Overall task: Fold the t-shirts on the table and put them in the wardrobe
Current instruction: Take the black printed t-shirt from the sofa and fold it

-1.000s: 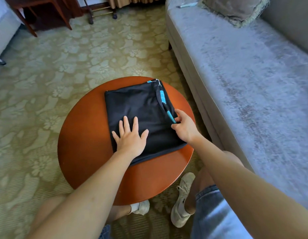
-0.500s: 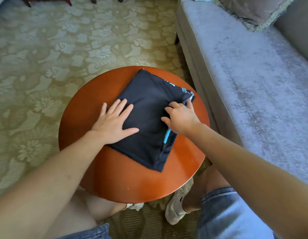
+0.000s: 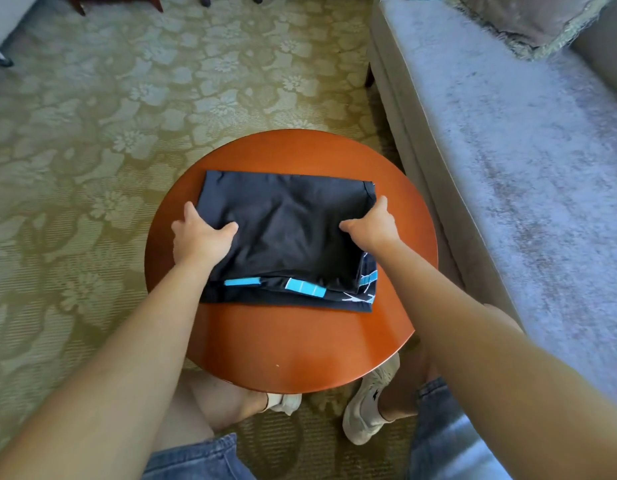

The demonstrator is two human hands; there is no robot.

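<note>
Status: one dark navy t-shirt [image 3: 289, 230] with cyan trim, folded into a compact rectangle, lying flat near the middle of the round wooden surface [image 3: 283, 348]. Fold looks basically finished. Top layer is smooth, lower layers peek out along the near edge with cyan strips showing, slightly offset at the near right corner

Left hand [image 3: 201, 237] grips the shirt's left side: thumb on top of the fabric, forefinger along the left edge, other fingers seem tucked under the edge, can't see them. Right hand [image 3: 369, 226] mirrors that on the right side: thumb on top, forefinger along the right edge, rest hidden under the cloth. Both pinch the stack from the sides, neither is spread flat

My read: this is a pick-up grip, so folding of this shirt is done and the carry comes next. Shirt is not lifted, it rests fully on the surface

Left to do: lift, carry to the wardrobe, put away. Wardrobe not in view. No other t-shirts visible on the surface; whether more wait elsewhere I can't tell

Risk: loose layers at the near edge could slide apart on the lift unless supported from underneath

Around: grey sofa [image 3: 508, 168] just right of the surface, patterned carpet [image 3: 92, 133] below
</note>
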